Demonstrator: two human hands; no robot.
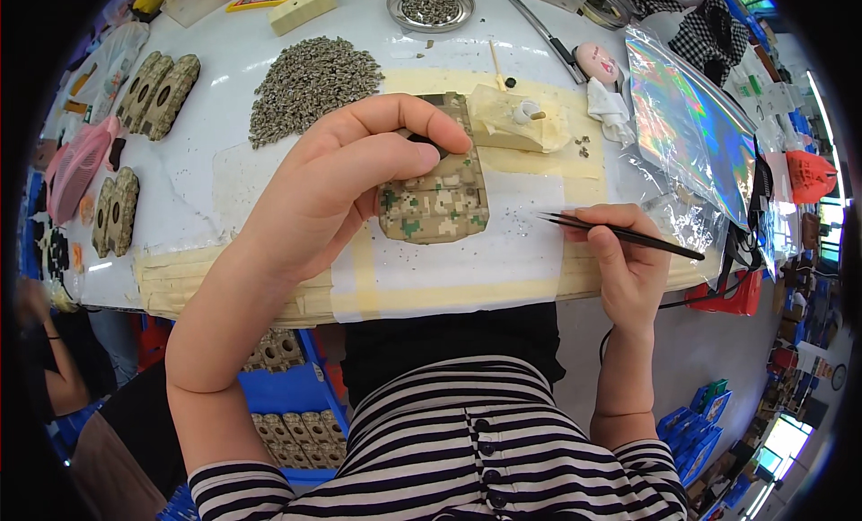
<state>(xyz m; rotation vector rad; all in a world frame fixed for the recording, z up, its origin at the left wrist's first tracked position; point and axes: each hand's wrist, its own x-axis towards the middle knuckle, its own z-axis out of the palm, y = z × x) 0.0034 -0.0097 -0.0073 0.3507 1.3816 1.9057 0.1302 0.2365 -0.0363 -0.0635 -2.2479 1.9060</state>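
My left hand [332, 171] is closed around a camouflage-patterned model tank hull [440, 207], held tilted above the white paper [449, 279], thumb and forefinger near its dark round opening. In my right hand [633, 265] is a pair of black tweezers [669, 245], tips pointing left toward the hull but apart from it. Tiny loose bits [516, 220] are scattered on the paper between hull and tweezers. Behind them stands a pale taped block [498, 131] with a small white cup [527, 112] on it. A heap of small grey-brown parts [314, 81] lies beyond my left hand.
A round metal dish [395, 9] holds more small parts. Camouflage pieces [162, 99] and a pink basket [81, 166] sit at left. At right are a long flat tool [543, 36], white cloth [609, 113] and shiny plastic bag [696, 122]. Another person's arm [63, 377] shows at far left.
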